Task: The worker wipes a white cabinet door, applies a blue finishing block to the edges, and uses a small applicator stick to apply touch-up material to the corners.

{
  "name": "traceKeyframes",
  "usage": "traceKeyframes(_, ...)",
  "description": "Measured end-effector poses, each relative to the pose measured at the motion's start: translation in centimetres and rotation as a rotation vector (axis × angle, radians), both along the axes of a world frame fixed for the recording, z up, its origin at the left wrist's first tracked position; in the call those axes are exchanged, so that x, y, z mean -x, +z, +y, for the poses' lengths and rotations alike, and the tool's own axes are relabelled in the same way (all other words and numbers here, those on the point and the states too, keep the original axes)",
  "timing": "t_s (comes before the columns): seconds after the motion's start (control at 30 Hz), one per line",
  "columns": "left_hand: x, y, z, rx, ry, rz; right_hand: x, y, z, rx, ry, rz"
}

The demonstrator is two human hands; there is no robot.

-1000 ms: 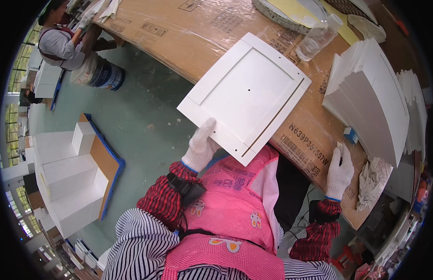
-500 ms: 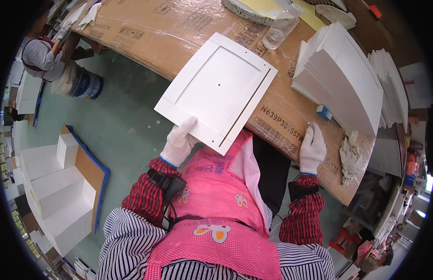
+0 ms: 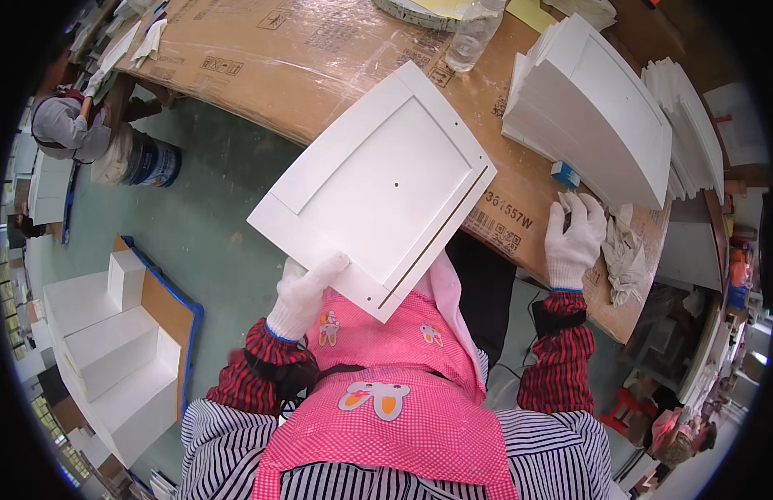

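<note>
A white framed panel [image 3: 378,175] with a recessed middle, small holes and a long slot near one edge is tilted in front of me. My left hand [image 3: 307,287], in a white knit glove, grips its near corner, thumb on top and the other fingers hidden beneath. On the right, my gloved right hand [image 3: 575,237] is over the cardboard-covered table, its fingers curled toward the thumb. A small dark bit shows between them, too little to name. Just beyond those fingers sits a small blue box [image 3: 565,174]. A crumpled off-white glove or cloth [image 3: 623,258] lies beside that hand.
White panels stand in a stack [image 3: 590,108] on the table [image 3: 320,83], with another stack [image 3: 682,117] further right. A clear plastic bottle [image 3: 476,35] stands at the back. Left on the floor are white boxes on a board [image 3: 124,350], a bucket [image 3: 153,158] and another person [image 3: 70,125].
The panel has come nearer and turned slightly, with my left hand still on its corner. My right hand has moved up and right toward the blue box, its fingers more curled.
</note>
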State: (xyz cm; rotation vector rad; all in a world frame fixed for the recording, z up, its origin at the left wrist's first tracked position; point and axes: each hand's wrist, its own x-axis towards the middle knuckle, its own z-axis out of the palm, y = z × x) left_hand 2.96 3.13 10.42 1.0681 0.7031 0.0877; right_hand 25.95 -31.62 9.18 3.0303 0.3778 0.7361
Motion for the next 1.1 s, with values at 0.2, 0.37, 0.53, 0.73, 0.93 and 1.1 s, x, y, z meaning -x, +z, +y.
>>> traceKeyframes(0.2,0.0,3.5,-1.7,-0.404,-0.179,-0.003,1.4,2.3,9.3,-0.51,0.755,0.176)
traceKeyframes(0.37,-0.4,4.7,-2.3,-0.435,-0.221,-0.008,2.9,-0.8,11.1,-0.605,0.816,0.179)
traceKeyframes(0.53,-0.4,4.4,-1.6,-0.469,-0.233,-0.003,11.7,5.1,12.3,-0.682,1.23,0.672)
traceKeyframes(0.73,-1.4,4.8,-2.2,-0.427,-0.156,-0.035,10.5,6.3,8.6,-0.881,0.935,0.872)
traceKeyframes(0.93,-0.1,4.7,-2.1,-0.571,-0.245,0.031,-2.0,3.8,-3.6,-0.447,-0.093,-0.07)
traceKeyframes(1.1,0.3,4.4,-1.7,-0.682,-0.373,-0.026,-6.7,-3.1,-24.0,-0.111,-0.496,0.396)
